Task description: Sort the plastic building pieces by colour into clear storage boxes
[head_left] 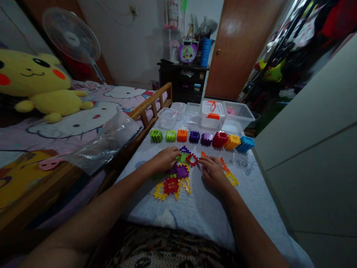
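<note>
past the near edge of the white cloth-covered tabletop (195,212), two bare forearms reaching in. around the middle of the tabletop, a loose heap of flat toothed plastic tiles (178,180) in yellow, red and purple, overlapped and not joined.

at the heap's far end, left hand (166,159) palm down, fingers curled onto a green flat tile (182,158). right hand (212,169) palm down as well, fingertips touching a red ring-shaped tile (192,159) lying between the two hands. pinched or merely pressed to the cloth: impossible to tell for either hand.

just beside the right hand, towards the right edge, a short string of orange and yellow tiles (229,174), untouched.

further back, running along the far edge, a row of eight built tile cubes (194,136), from a dark green cube (156,135) at the left end to a blue cube (245,144) at the right end, each standing apart from its neighbours.

judged from this: eight cubes finished and lined up, the heap and the string not yet assembled.

at the far edge itself, several clear plastic storage boxes (237,115), one with an orange-clipped lid.

off the left edge, a crumpled clear plastic bag (108,143) over a wooden bed rail (150,106), then a yellow plush toy (41,83) on the bed, and a white standing fan (71,37) behind.
</note>
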